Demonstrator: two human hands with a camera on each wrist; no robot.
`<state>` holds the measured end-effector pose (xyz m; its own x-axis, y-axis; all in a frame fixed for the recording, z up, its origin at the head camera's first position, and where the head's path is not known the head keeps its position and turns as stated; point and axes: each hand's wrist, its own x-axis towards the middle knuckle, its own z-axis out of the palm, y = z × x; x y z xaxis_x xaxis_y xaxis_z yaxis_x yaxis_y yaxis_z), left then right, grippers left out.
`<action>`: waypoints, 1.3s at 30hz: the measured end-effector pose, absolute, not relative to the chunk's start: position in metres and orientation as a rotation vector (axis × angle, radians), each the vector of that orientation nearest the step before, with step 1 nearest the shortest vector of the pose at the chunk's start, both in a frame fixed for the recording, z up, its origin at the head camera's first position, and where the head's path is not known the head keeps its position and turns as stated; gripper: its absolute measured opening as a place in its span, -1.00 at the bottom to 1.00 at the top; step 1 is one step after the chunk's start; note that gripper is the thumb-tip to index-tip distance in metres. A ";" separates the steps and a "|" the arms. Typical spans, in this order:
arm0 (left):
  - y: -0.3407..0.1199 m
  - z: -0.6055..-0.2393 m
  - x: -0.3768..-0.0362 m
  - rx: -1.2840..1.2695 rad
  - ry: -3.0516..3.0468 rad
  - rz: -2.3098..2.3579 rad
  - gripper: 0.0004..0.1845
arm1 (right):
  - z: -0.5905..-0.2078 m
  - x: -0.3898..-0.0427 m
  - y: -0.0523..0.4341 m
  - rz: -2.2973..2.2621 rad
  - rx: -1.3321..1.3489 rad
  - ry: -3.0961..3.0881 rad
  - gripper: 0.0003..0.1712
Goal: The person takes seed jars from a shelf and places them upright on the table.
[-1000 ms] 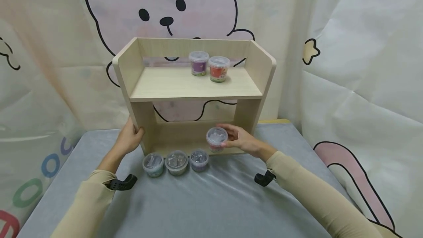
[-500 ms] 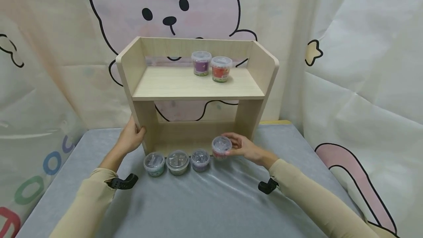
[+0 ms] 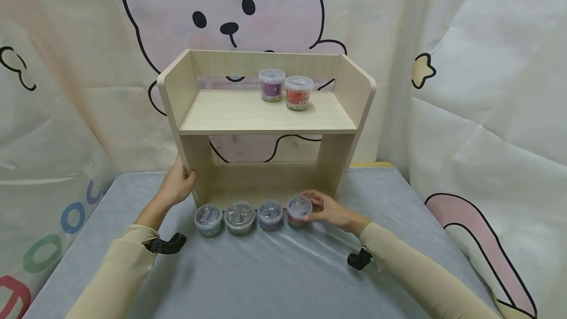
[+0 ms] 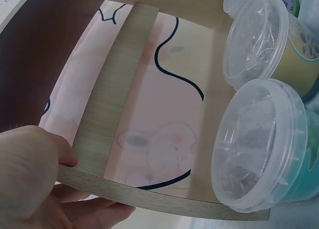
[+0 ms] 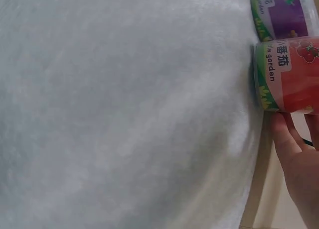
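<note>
My left hand [image 3: 176,184] grips the left side panel of a small two-tier wooden shelf [image 3: 266,124]; in the left wrist view its thumb and fingers lie on either side of the panel edge. Low in front of the shelf, my right hand [image 3: 330,210] holds a lidded plastic tub with a red tomato label [image 5: 299,74]. It stands at the right end of a row, beside a purple-labelled tub [image 3: 269,214]. Further left are a tub with yellowish contents [image 3: 239,218] and a teal tub [image 4: 264,144]. All appear upright on the table.
On the upper tier stand a purple-labelled tub [image 3: 271,86] and a red-labelled tub [image 3: 298,95]. Grey-blue cloth [image 3: 248,274] covers the table. Printed curtains [image 3: 478,87] hang behind and at both sides.
My right hand has brought the red-labelled tub down and slightly right, from in front of the lower tier to the row's right end. The left hand keeps its grip on the shelf.
</note>
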<state>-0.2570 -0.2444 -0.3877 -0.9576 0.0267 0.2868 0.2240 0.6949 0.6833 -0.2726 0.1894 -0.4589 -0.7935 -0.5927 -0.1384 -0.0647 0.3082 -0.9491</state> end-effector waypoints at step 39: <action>-0.246 -0.390 -0.258 -0.230 -2.652 -1.089 -0.47 | -0.398 -0.261 0.196 -1.471 -0.690 2.199 -0.29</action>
<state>-0.2577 -0.2465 -0.3904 -0.9525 0.0456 0.3013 0.2441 0.7057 0.6651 -0.2608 0.1959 -0.3985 -0.7959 -0.6027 -0.0580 -0.1764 0.3225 -0.9300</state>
